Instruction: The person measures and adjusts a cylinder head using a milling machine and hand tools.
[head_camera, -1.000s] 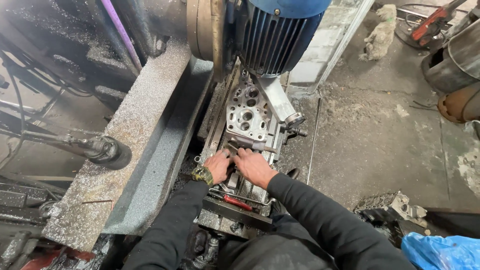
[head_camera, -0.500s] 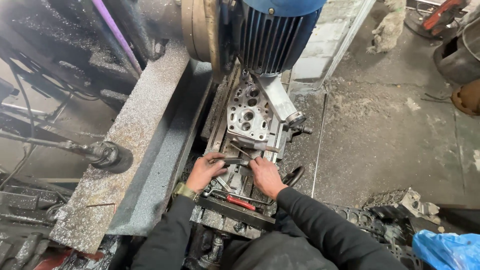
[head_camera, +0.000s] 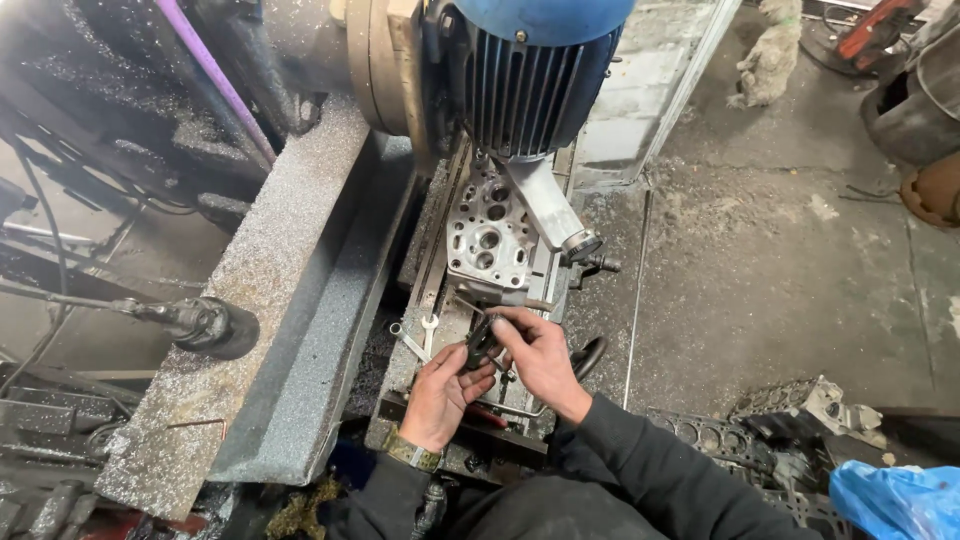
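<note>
hands: left hand cupped, palm up | right hand curled over dark tool

Both hands centre-bottom of frame: left hand and right hand grip a small dark tool, just below the grey cylinder head under the blue motor. Spanner left of them.

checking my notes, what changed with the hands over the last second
Both hands drew back from the metal casting toward the person. The left hand and right hand now meet around a small dark tool. Casting, blue motor and wrench stayed put.
</note>
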